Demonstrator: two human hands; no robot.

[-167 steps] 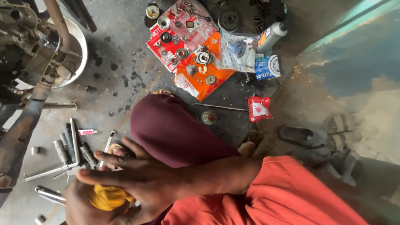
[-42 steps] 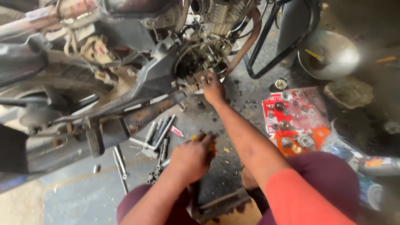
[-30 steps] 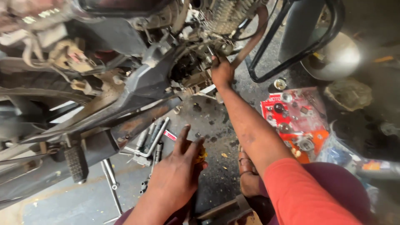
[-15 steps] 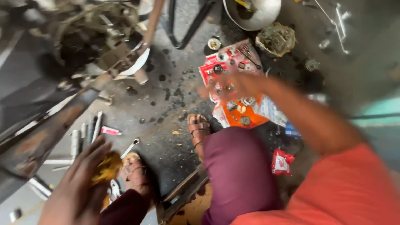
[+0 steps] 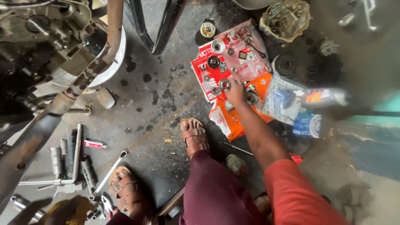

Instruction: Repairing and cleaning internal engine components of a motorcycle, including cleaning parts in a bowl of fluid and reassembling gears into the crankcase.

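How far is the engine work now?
Done: the engine stands opened, its small parts spread on red packaging. In hand: the right hand reaches among those parts; the left hand holds a yellow rag. Left: the parts remain unfitted.

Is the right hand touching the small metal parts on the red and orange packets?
Touching. The head view shows the right hand resting its fingertips among the small metal parts on the packets.
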